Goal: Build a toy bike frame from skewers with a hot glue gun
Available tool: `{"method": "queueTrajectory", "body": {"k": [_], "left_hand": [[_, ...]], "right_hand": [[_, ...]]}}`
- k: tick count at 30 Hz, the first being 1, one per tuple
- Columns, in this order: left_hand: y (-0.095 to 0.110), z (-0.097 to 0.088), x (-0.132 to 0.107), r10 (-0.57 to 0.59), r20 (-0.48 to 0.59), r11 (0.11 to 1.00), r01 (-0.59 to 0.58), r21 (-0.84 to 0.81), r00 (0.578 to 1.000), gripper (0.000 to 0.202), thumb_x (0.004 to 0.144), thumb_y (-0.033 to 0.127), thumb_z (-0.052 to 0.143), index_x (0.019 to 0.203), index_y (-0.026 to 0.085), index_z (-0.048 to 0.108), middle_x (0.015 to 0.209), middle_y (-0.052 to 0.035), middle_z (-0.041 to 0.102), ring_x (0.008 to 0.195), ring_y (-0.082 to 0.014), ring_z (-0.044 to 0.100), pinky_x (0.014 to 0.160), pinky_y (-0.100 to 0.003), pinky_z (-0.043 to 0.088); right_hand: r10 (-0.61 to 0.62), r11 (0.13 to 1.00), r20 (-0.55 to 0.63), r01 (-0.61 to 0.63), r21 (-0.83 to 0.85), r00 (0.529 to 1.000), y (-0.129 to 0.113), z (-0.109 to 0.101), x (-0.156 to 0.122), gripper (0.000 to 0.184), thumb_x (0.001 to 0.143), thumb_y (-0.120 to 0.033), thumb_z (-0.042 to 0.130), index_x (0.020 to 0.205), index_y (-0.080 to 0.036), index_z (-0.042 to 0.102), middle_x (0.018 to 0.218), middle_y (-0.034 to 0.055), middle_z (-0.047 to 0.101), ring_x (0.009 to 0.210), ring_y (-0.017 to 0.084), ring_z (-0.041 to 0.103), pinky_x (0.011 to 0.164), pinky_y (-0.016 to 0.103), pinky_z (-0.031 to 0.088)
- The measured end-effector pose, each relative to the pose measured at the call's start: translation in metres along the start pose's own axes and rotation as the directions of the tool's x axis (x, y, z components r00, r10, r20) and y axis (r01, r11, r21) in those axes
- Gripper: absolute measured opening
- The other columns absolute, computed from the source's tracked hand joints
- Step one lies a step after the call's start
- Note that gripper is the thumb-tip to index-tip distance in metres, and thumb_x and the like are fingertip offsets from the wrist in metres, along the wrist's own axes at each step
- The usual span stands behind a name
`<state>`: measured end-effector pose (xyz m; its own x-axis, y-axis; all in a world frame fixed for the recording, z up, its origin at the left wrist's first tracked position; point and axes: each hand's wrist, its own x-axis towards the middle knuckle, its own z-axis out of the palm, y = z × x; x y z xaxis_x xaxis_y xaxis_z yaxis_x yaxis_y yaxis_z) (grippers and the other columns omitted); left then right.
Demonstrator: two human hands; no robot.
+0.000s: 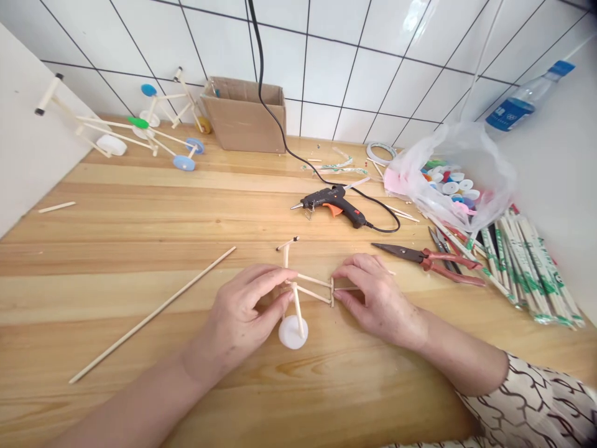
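Note:
A small tricycle model (313,294) made of wooden sticks lies between my hands, with a white bottle-cap wheel (293,333) at its near left end. Dark-tipped handlebars (287,243) stick up from it on the far side. My left hand (252,308) pinches the model's front joint between thumb and fingers. At its other end, my right hand (373,298) closes around the short cross stick (332,292). A thin stick runs from that cross stick under my right fingers, which partly hide it.
A black glue gun (333,202) lies beyond the model, its cord trailing up the wall. Pliers (426,260), wrapped chopsticks (532,267) and a bag of caps (494,171) are at right. One long stick (153,314) lies left. Finished-looking models (140,124) and a cardboard box (252,124) stand behind.

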<state>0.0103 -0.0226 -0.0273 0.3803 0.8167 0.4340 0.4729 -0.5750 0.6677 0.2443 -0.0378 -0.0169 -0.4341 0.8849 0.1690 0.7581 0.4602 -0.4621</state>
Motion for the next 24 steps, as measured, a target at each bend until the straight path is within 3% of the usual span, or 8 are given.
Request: {"method": "queueTrajectory", "body": {"k": [24], "left_hand": [[-0.0006,0.0032,0.0042,0.056,-0.049,0.998,-0.056,-0.004,0.997,0.015,0.086,0.013,0.056,0.094,0.022,0.064,0.085,-0.0011,0.071,0.074,-0.0132,0.067,0.066,-0.026,0.056]], "right_hand": [[-0.019,1.000,-0.009,0.019,-0.005,1.000,-0.0010,-0.0001,0.0008,0.014,0.082,-0.011,0.056,0.094,-0.018,0.058,0.090,0.0078,0.061,0.087,0.023,0.055,0.079,0.040,0.041]]}}
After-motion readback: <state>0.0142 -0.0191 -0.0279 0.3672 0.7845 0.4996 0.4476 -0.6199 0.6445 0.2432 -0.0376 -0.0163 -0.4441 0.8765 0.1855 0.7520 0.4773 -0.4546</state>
